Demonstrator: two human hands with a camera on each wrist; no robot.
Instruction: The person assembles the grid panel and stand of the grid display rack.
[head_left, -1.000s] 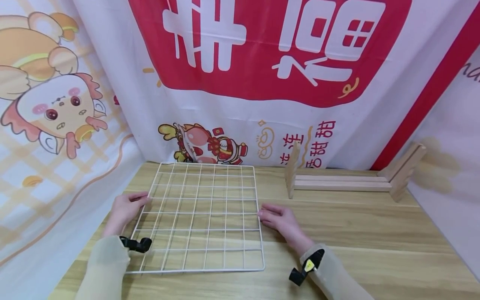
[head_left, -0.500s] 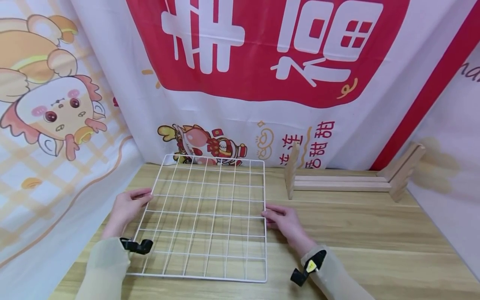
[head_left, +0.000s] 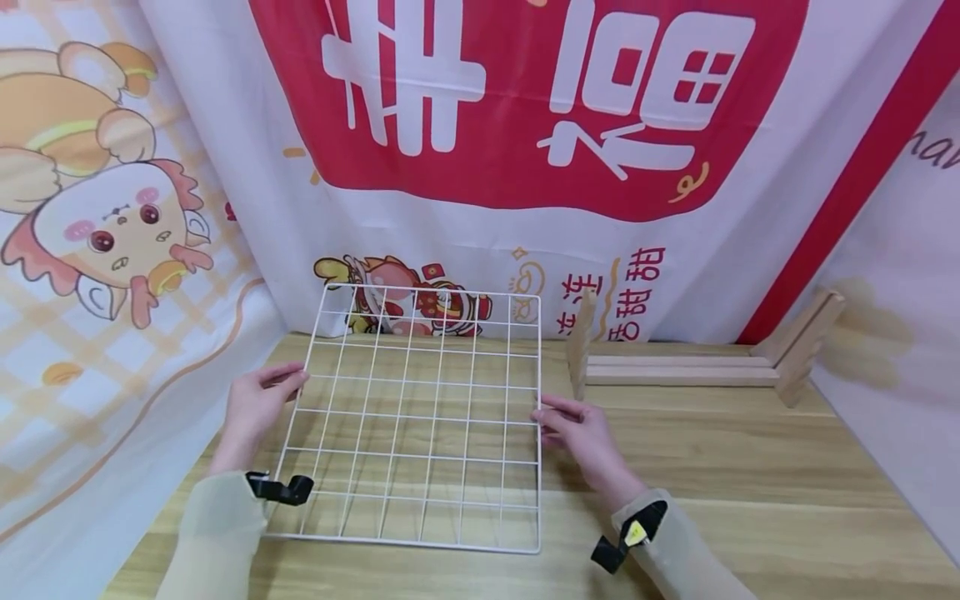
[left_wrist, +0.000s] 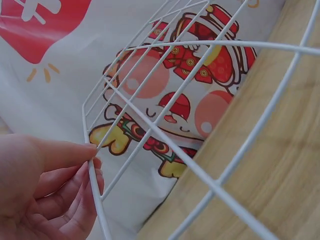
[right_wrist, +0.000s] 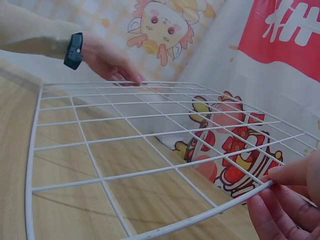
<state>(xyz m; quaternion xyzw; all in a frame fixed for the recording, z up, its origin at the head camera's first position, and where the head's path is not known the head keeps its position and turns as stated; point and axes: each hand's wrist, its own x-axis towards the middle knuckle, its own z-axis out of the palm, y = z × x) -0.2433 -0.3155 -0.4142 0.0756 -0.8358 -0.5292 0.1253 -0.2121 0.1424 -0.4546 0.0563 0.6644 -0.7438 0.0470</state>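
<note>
A white wire grid panel point(head_left: 432, 417) is held off the wooden table between both hands, its far edge raised in front of the printed cloth. My left hand point(head_left: 258, 408) pinches its left side rod, thumb above and fingers beneath, as the left wrist view shows at the hand point(left_wrist: 55, 185). On the opposite side my right hand point(head_left: 581, 437) pinches the right rod between thumb and fingers. In the right wrist view the fingers point(right_wrist: 272, 210) curl under the grid's rim, and the other hand point(right_wrist: 112, 62) grips the far side.
A wooden stand point(head_left: 682, 369) with two upright end pieces sits at the back right of the table point(head_left: 712, 467). Printed cloth point(head_left: 480, 242) hangs behind the table, with more cloth at the left point(head_left: 97, 333) and right sides. Both wrists wear black camera straps.
The grid panel has risen off the table, its far edge lifting higher, and has shifted a little to the right. Both hands moved with it. The wooden stand stays in place.
</note>
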